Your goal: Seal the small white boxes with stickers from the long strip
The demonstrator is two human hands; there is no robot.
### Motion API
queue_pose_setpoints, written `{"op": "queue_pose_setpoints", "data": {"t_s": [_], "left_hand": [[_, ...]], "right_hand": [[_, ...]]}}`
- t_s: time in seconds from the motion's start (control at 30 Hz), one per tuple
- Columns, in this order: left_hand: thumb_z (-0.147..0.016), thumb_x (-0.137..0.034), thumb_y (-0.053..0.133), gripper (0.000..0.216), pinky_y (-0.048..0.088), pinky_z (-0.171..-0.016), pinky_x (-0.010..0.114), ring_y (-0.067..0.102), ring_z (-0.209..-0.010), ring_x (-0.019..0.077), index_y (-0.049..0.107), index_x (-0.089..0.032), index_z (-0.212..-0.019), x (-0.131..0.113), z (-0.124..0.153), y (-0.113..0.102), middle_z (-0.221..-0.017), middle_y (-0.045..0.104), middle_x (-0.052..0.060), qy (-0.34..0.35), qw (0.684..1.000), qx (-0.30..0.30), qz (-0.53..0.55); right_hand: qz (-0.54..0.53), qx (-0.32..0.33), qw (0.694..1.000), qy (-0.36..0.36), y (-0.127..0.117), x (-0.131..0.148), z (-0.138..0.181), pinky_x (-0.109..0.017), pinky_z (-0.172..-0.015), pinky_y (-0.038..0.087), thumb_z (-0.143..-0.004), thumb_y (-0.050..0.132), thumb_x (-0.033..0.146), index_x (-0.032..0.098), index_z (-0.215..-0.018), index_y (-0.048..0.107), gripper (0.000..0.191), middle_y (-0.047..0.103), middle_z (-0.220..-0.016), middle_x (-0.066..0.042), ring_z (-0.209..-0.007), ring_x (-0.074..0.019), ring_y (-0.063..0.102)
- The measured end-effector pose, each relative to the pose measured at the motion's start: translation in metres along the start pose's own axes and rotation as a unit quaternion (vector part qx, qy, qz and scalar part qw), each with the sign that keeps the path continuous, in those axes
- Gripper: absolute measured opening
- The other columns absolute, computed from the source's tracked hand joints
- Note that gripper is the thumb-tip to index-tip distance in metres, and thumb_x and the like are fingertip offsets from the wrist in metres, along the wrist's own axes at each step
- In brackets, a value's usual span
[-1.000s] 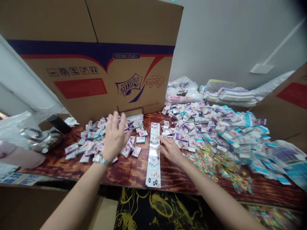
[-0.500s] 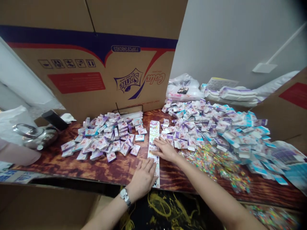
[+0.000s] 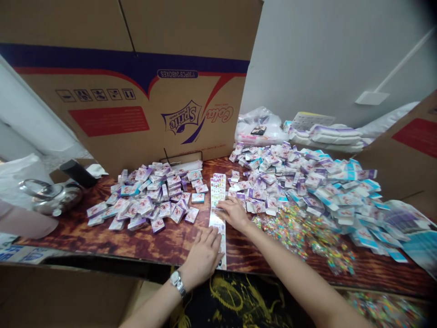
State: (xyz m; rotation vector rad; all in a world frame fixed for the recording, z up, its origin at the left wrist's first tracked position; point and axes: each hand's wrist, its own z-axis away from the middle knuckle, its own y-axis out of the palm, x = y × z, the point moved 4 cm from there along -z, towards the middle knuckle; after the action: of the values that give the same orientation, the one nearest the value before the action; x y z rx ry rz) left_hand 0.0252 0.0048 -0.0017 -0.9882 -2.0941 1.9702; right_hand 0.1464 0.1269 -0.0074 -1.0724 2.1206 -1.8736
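Observation:
A long narrow sticker strip (image 3: pixel 217 189) lies lengthwise on the dark wooden table (image 3: pixel 112 237). My left hand (image 3: pixel 204 254), with a watch on the wrist, lies flat with fingers out on the strip's near end at the table edge. My right hand (image 3: pixel 232 212) rests flat, fingers spread, on the strip's middle. A pile of small purple-and-white packets (image 3: pixel 150 196) lies to the left of the strip. A much larger heap of the same packets (image 3: pixel 307 182), some with teal edges, spreads to the right.
A big cardboard box (image 3: pixel 136 91) stands behind the left pile. Bags of colourful beads (image 3: pixel 307 237) lie near my right forearm. A metal kettle (image 3: pixel 51 196) and a dark cylinder (image 3: pixel 78 172) sit far left. Plastic bags and white packs (image 3: pixel 327 134) line the back wall.
My left hand left the left packet pile and came down flat on the strip's near end. My right hand shifted onto the strip's middle. Since half a second ago, almost nothing moved.

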Motion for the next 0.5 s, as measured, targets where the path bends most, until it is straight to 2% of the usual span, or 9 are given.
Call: {"op": "queue_pose_setpoints", "data": {"t_s": [0.07, 0.13, 0.17, 0.23, 0.3, 0.33, 0.4, 0.43, 0.5], "left_hand": [[-0.088, -0.033, 0.045, 0.037, 0.035, -0.099, 0.052, 0.045, -0.121, 0.031, 0.054, -0.015, -0.119, -0.001, 0.0, -0.009, -0.127, 0.051, 0.018, -0.037, 0.992, -0.029, 0.113], [-0.088, -0.043, 0.043, 0.039, 0.043, -0.091, 0.046, 0.057, -0.104, 0.0282, 0.059, -0.015, -0.11, 0.001, 0.0, -0.016, -0.111, 0.061, 0.016, -0.134, 0.943, -0.03, 0.304], [-0.088, -0.049, 0.041, 0.044, 0.047, -0.084, 0.042, 0.061, -0.093, 0.0261, 0.06, -0.015, -0.108, 0.003, 0.0, -0.019, -0.102, 0.064, 0.015, -0.195, 0.886, -0.017, 0.42], [-0.087, -0.058, 0.035, 0.054, 0.051, -0.073, 0.038, 0.064, -0.08, 0.023, 0.058, -0.014, -0.108, 0.002, -0.001, -0.021, -0.093, 0.066, 0.014, -0.283, 0.718, 0.014, 0.636], [-0.087, -0.057, 0.037, 0.052, 0.051, -0.072, 0.037, 0.065, -0.08, 0.0219, 0.055, -0.014, -0.111, 0.0, -0.005, -0.027, -0.095, 0.066, 0.013, -0.3, 0.562, 0.005, 0.771], [-0.087, -0.052, 0.041, 0.046, 0.05, -0.073, 0.036, 0.065, -0.081, 0.0214, 0.054, -0.014, -0.111, 0.002, -0.007, -0.03, -0.097, 0.066, 0.013, -0.299, 0.514, -0.014, 0.804], [-0.085, -0.04, 0.052, 0.034, 0.05, -0.073, 0.036, 0.065, -0.079, 0.0207, 0.055, -0.014, -0.107, 0.005, -0.009, -0.032, -0.095, 0.067, 0.011, -0.308, 0.473, -0.055, 0.824], [-0.083, -0.036, 0.056, 0.031, 0.05, -0.072, 0.035, 0.065, -0.076, 0.0201, 0.056, -0.014, -0.105, 0.006, -0.009, -0.031, -0.093, 0.067, 0.011, -0.317, 0.474, -0.071, 0.818], [-0.081, -0.036, 0.06, 0.03, 0.05, -0.07, 0.033, 0.065, -0.071, 0.0187, 0.058, -0.013, -0.101, 0.004, -0.007, -0.03, -0.088, 0.068, 0.009, -0.316, 0.511, -0.076, 0.796]], "right_hand": [[-0.002, -0.024, 1.0, 0.002, -0.01, 0.006, 0.002, -0.045, -0.098, 0.033, -0.088, 0.052, 0.035, 0.024, -0.097, 0.068, 0.021, 0.069, -0.103, -0.002, -0.109, -0.0251, 0.051], [-0.008, -0.07, 0.997, -0.014, -0.029, 0.017, 0.009, -0.045, -0.097, 0.033, -0.091, 0.048, 0.03, 0.023, -0.098, 0.067, 0.021, 0.069, -0.102, -0.003, -0.103, -0.0226, 0.054], [-0.015, -0.096, 0.995, -0.035, -0.042, 0.026, 0.015, -0.044, -0.096, 0.034, -0.091, 0.047, 0.028, 0.023, -0.1, 0.066, 0.021, 0.069, -0.103, -0.003, -0.1, -0.0214, 0.056], [-0.036, -0.123, 0.985, -0.114, -0.067, 0.049, 0.032, -0.041, -0.091, 0.04, -0.091, 0.047, 0.023, 0.023, -0.102, 0.064, 0.021, 0.069, -0.102, -0.004, -0.095, -0.0196, 0.058], [-0.065, -0.072, 0.974, -0.203, -0.086, 0.077, 0.053, -0.033, -0.079, 0.047, -0.09, 0.046, 0.019, 0.022, -0.104, 0.063, 0.022, 0.07, -0.094, -0.004, -0.087, -0.017, 0.06], [-0.075, -0.026, 0.969, -0.233, -0.092, 0.089, 0.064, -0.032, -0.076, 0.048, -0.09, 0.045, 0.017, 0.023, -0.105, 0.063, 0.024, 0.07, -0.093, -0.004, -0.086, -0.0164, 0.061], [-0.101, 0.036, 0.956, -0.272, -0.101, 0.107, 0.081, -0.029, -0.072, 0.05, -0.091, 0.041, 0.014, 0.024, -0.107, 0.062, 0.028, 0.07, -0.089, -0.003, -0.082, -0.0152, 0.061], [-0.12, 0.047, 0.954, -0.271, -0.105, 0.112, 0.086, -0.029, -0.071, 0.05, -0.091, 0.04, 0.014, 0.024, -0.107, 0.062, 0.029, 0.07, -0.088, -0.003, -0.081, -0.0147, 0.062], [-0.161, 0.015, 0.961, -0.224, -0.11, 0.11, 0.086, -0.028, -0.069, 0.051, -0.09, 0.042, 0.015, 0.025, -0.108, 0.061, 0.028, 0.069, -0.087, -0.002, -0.079, -0.0141, 0.063]]}}
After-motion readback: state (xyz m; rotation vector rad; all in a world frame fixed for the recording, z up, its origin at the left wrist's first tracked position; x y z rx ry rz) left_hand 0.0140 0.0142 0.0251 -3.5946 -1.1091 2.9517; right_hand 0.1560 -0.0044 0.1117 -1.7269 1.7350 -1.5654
